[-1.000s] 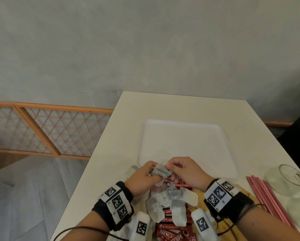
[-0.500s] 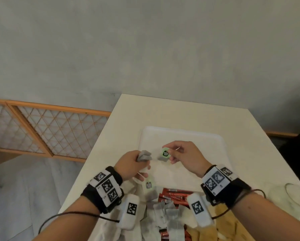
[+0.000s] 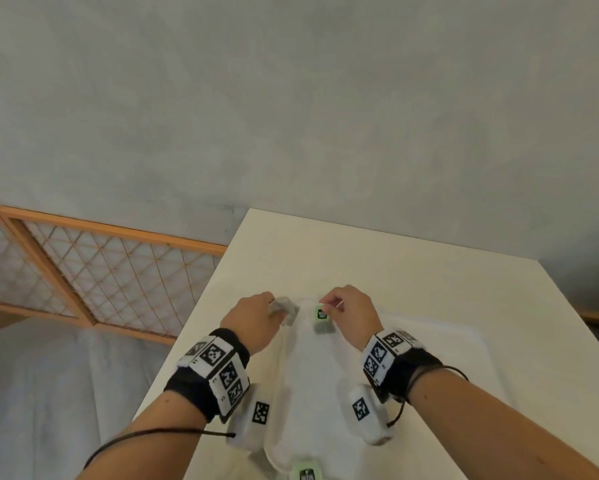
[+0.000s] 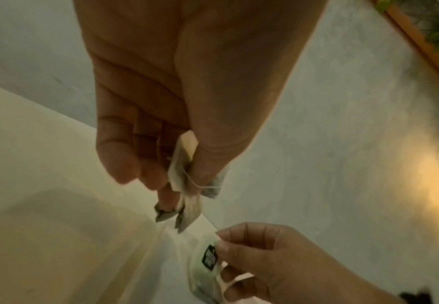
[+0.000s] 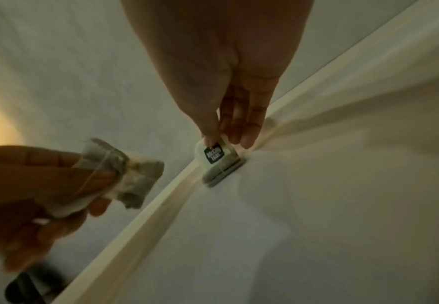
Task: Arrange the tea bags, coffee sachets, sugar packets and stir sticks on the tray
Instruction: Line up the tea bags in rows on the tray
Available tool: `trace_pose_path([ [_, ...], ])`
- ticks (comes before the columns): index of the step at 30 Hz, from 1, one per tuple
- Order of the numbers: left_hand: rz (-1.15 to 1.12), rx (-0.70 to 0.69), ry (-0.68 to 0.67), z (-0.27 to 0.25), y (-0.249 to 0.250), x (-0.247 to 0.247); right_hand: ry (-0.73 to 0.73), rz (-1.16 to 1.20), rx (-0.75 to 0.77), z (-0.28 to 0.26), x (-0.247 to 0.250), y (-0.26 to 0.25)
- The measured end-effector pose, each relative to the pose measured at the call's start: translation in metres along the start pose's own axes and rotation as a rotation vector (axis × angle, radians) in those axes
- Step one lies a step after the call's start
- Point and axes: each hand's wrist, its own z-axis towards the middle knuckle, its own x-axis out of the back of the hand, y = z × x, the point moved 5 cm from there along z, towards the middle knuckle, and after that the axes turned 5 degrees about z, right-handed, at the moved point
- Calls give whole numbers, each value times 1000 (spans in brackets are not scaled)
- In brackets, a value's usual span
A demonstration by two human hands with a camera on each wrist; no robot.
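Both hands have moved off the pile at the near desk edge and out over the tray (image 3: 440, 344) since the earlier frames; the head view has tilted up too, so the coffee sachets, stir sticks and most of the pile are out of shot now. Left hand (image 3: 256, 318) is curled around a small bunch of tea bags (image 4: 187, 197), strings wrapped round the thumb, held above the tray's far-left corner, not down yet. Right hand (image 3: 351, 311) pinches the green tag (image 5: 213, 155) of a tea bag (image 5: 222, 167) between thumb and forefinger; that bag sits at the tray's far rim, touching or just about touching the surface, can't tell which. Another green tag (image 3: 306, 474) shows at the tray's near edge. Progress: early, my read. First tea bags are going down along the tray's far rim, rest of the tray bare where visible. Left to do: the left-hand bunch, remaining tea bags, then the sachets, sugar packets and sticks. Desk (image 3: 412, 258) beyond the tray shows nothing else.
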Motion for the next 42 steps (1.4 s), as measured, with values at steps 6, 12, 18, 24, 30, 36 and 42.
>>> trace_pose_path([
  [6,-56,17,-7,9,-13,-9,56,65,31,36,-14,-2],
  [12,-175,-10,27,5,-6,-3,53,62,-12,43,-13,0],
  [18,-205,-39,30,-1,14,-2,-114,406,30,-8,4,-24],
  [24,-577,14,-4,-12,37,-7,-215,572,102,-42,13,-32],
  [30,-911,50,-69,-34,54,-10,-97,603,-16,-57,19,-21],
  [36,-947,67,-84,-46,55,-12,-5,533,-97,-69,32,-23],
  [42,-877,118,-3,-50,46,-12,92,304,-87,-78,42,-28],
])
